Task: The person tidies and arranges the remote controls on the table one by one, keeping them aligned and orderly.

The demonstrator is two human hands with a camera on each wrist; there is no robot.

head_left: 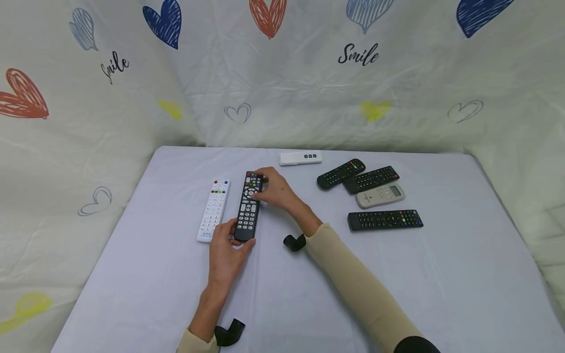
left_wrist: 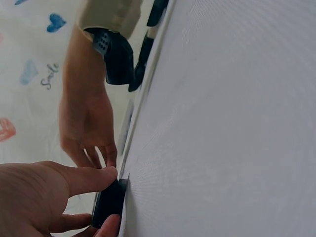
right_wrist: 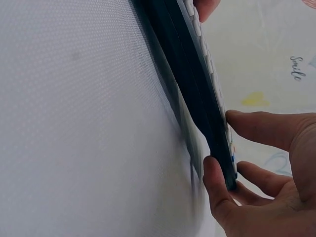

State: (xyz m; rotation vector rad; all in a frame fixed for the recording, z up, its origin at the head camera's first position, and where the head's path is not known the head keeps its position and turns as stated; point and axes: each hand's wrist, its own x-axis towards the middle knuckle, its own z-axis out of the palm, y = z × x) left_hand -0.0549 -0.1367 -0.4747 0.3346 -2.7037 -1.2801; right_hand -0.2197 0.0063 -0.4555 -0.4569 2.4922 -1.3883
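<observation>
Head view: a white remote (head_left: 214,210) lies flat at the left of the white table (head_left: 463,274), just beside a long black remote (head_left: 248,206) that sits parallel to it. The left hand (head_left: 227,255) pinches the black remote's near end between thumb and fingertips; the right hand (head_left: 275,189) pinches its far end, thumb on the button face, fingers curled over the edge. Behind lies a slim white remote (head_left: 300,158). Further right, well apart, sit two black remotes (head_left: 341,173) (head_left: 371,179) side by side, a grey display remote (head_left: 380,195) and another black remote (head_left: 385,219).
</observation>
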